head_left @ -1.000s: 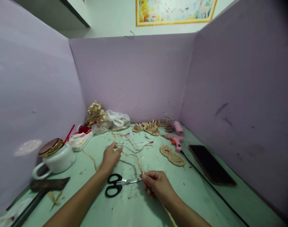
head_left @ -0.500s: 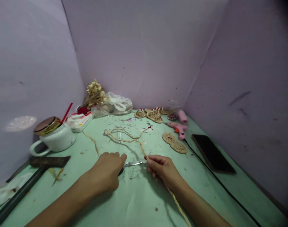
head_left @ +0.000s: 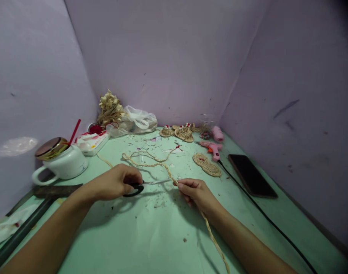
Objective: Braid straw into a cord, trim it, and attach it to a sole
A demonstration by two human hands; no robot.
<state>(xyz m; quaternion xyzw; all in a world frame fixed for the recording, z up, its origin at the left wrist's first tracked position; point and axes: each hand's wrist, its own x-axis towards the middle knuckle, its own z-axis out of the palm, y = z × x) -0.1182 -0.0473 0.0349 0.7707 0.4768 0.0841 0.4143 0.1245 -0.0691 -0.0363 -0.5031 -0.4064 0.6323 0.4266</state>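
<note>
My left hand (head_left: 117,182) is closed around the black handles of a pair of scissors (head_left: 141,186), lifted a little off the green table (head_left: 151,239); the blades point right toward my other hand. My right hand (head_left: 195,193) pinches a braided straw rope (head_left: 151,163) that runs from under my wrist up into loose loops on the table. The blade tips lie close to the rope at my right fingertips.
A white lidded mug (head_left: 59,161) and a dark hammer (head_left: 45,192) lie at the left. A pink glue gun (head_left: 212,148) with black cord, a woven straw oval (head_left: 206,164), a phone (head_left: 251,175), a plastic bag (head_left: 138,120) and straw pieces sit at the back. Purple walls enclose the table.
My left hand left the rope loops, came back to the scissors and picked them up by the handles. The right hand kept its pinch on the rope. The camera tilted down.
</note>
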